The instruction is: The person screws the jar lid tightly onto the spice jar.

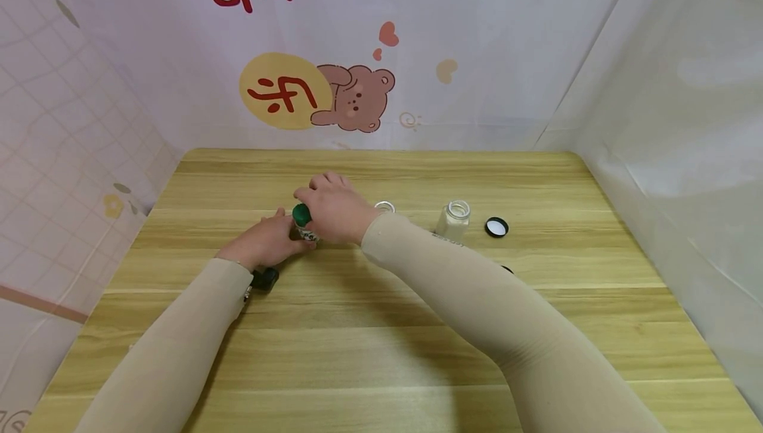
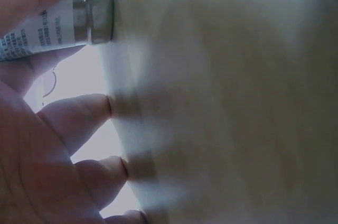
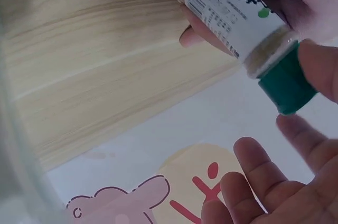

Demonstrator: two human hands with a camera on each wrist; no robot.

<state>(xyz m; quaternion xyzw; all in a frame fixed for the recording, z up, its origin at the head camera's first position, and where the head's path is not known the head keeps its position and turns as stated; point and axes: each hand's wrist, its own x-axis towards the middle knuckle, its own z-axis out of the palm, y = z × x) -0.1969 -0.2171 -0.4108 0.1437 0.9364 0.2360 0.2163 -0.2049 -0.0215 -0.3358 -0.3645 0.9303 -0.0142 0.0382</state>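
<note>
My left hand (image 1: 265,241) grips a small spice bottle (image 3: 232,15) round its labelled body. The bottle has a white label with dark print and a green cap (image 3: 288,84). In the left wrist view the clear bottom end of the bottle shows beside the table. My right hand (image 1: 336,208) reaches across to the cap, pinching it between thumb and index finger. Its other fingers (image 3: 261,171) are spread loosely away from the bottle. From the head view, the bottle stands at the left of the table, its body partly hidden by both hands.
An open glass jar (image 1: 454,222) with pale contents stands right of the right forearm, a black lid (image 1: 497,227) beside it. Behind the right wrist shows the rim of another glass jar (image 1: 384,206). A second dark round edge (image 1: 507,269) peeks out past the right sleeve.
</note>
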